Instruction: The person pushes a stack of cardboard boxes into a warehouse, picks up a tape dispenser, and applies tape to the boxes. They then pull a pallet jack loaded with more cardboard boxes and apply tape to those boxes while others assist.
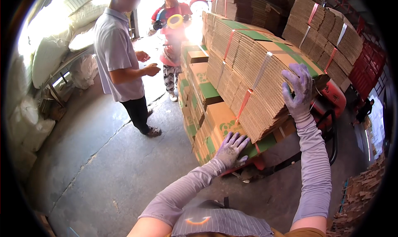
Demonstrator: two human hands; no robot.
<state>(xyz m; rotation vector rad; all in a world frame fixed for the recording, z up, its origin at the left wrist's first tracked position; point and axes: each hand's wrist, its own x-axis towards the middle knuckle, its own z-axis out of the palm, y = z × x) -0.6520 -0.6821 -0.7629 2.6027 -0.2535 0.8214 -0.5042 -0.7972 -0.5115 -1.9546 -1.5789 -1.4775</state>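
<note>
Left hand point(231, 147), gloved, fingers spread flat against the low end of a strapped bundle of flattened cardboard boxes point(257, 77); grips nothing. Right hand point(297, 91) open, palm hooked over the bundle's upper corner at 2 o'clock. The bundle leans on the stacked bundles point(199, 108) at centre frame. Judgement: press both palms evenly and stay off the red straps point(244, 102) so the sheets don't fan out. The bundle's underside and its support are hidden; a red pallet truck point(331, 98) is partly covered.

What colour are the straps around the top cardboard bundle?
Red and white straps on the bundle; head view.
</note>
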